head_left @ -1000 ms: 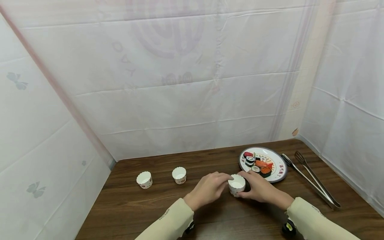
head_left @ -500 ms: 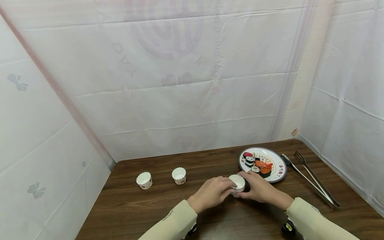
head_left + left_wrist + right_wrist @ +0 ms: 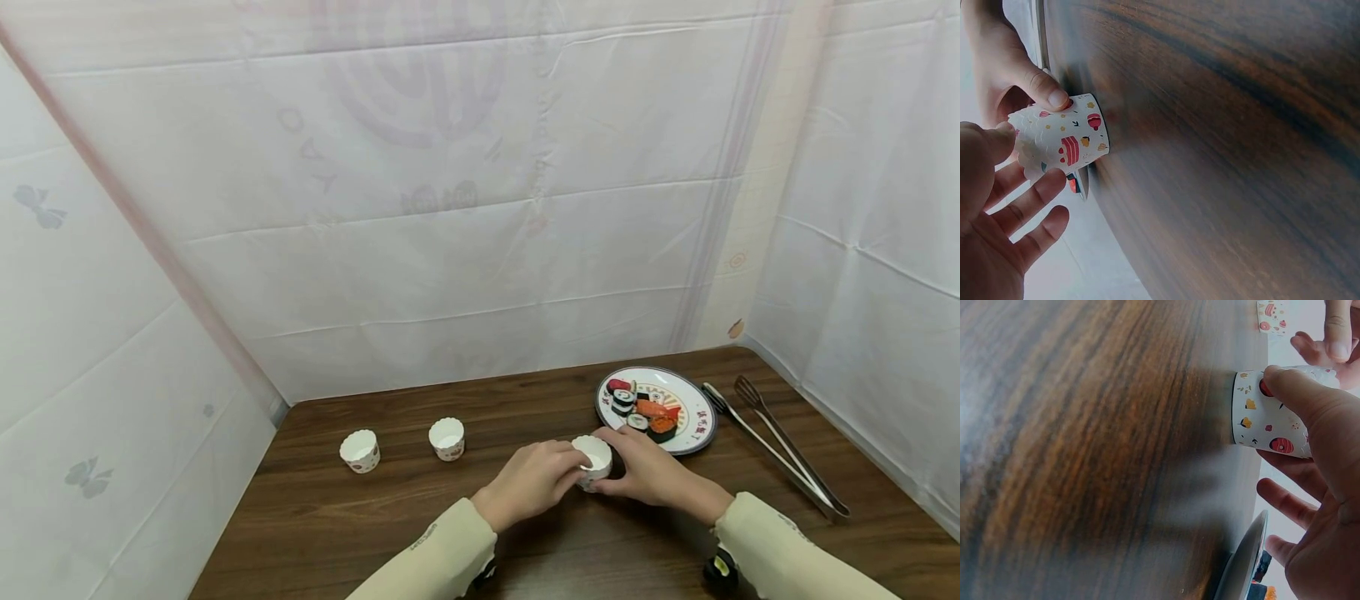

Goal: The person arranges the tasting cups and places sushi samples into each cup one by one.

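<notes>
Gripping the paper cup [image 3: 597,454], right fingers [image 3: 1297,389] stay put — left fingers [image 3: 1034,197] now curl at its rim.

The held cup [image 3: 1079,137] is white, printed red and yellow, the table [image 3: 1210,156] streaked brown.

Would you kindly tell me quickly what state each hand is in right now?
Left hand: closed, pinching the rim of the paper cup.
Right hand: holding the same paper cup by its side, thumb opposite fingers.
</notes>
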`<move>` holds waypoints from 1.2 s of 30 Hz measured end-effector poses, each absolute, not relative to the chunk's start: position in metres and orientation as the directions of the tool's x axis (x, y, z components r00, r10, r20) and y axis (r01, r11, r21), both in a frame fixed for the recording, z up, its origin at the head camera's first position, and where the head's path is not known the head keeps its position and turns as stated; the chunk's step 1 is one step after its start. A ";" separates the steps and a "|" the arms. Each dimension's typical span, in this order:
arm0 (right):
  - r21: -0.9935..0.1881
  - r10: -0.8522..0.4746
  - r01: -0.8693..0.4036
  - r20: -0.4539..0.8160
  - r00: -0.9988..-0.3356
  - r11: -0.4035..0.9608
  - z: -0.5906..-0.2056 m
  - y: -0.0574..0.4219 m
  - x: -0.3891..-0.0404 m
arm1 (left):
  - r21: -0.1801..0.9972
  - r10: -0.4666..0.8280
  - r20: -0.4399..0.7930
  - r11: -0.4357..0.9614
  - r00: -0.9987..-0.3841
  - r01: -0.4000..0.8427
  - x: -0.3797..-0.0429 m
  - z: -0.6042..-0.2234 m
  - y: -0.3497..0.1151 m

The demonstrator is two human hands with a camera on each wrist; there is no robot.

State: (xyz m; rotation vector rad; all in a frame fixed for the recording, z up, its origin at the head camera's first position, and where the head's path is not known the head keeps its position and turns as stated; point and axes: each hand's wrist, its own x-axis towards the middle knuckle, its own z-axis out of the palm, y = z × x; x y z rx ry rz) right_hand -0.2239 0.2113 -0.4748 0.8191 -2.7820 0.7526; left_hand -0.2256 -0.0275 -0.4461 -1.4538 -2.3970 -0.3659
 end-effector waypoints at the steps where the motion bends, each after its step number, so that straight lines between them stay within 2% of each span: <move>1: -0.428 -0.468 -0.539 0.269 -0.842 0.725 -0.475 0.211 -0.224 | 0.058 0.810 0.389 0.454 -0.439 0.889 -0.226 -0.446 -0.027; 18: -0.433 -0.468 -0.536 0.260 -0.844 0.725 -0.474 0.211 -0.223 | 0.068 0.803 0.369 0.480 -0.469 0.875 -0.228 -0.449 -0.024; 36: -0.451 -0.446 -0.518 0.263 -0.855 0.727 -0.477 0.211 -0.224 | 0.077 0.796 0.400 0.464 -0.454 0.882 -0.228 -0.446 -0.023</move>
